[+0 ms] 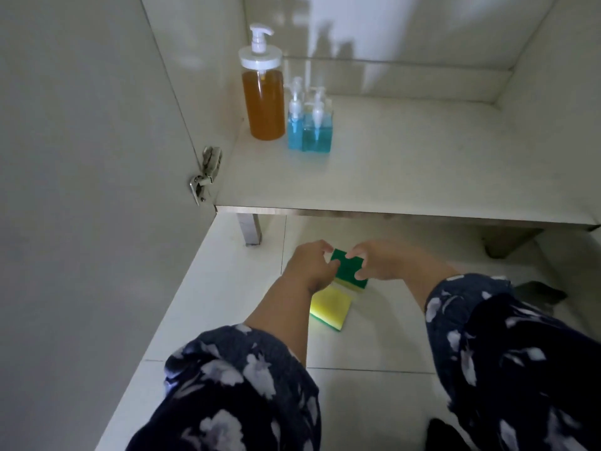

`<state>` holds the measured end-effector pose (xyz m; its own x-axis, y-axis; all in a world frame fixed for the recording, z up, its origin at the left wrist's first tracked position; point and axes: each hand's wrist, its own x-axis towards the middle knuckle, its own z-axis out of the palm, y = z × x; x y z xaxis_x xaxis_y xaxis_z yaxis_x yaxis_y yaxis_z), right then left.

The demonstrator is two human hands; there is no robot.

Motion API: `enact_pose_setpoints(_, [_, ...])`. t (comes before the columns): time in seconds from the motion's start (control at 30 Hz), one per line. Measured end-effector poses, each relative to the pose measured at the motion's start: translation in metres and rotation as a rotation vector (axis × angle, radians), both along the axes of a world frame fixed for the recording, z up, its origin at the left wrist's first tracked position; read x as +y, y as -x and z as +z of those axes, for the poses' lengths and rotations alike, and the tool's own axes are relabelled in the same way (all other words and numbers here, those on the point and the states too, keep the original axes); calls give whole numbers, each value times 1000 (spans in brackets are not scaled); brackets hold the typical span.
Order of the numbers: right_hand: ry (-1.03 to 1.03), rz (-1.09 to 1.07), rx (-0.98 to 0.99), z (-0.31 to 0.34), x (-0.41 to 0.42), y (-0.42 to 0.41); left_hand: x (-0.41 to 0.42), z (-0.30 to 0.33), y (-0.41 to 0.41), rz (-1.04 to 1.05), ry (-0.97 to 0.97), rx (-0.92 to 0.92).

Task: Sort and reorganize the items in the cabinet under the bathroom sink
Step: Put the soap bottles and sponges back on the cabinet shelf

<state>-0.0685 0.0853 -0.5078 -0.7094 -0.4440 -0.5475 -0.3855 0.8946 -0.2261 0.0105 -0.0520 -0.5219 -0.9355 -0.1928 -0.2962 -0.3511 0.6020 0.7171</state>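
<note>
Gathering the sponges on the pale tiled floor (374,336) at 6 o'clock is the step now, I think. The left hand (309,265) and right hand (383,260) both pinch the green-topped yellow sponge (348,266) with curled fingers; a second yellow rectangular sponge (330,307) lies just beside. Next, both should go beside the amber pump bottle (263,102) at 11 o'clock on the white cabinet shelf (422,164)

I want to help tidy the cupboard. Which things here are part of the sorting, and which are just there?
Part of the sorting:
green-topped sponge, held by left hand and right hand
yellow sponge on the floor
tall amber pump bottle
blue pump bottles

Just there:
metal door hinge
metal cabinet leg
</note>
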Motion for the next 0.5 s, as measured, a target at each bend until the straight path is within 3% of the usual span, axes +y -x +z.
enact_pose_setpoints(0.37, [154, 24, 18, -100, 27, 40, 62, -117, -14, 234, 130, -199])
enact_pose_setpoints(0.5, [181, 29, 56, -143, 29, 40, 70, -149, -16, 255, 281, -223])
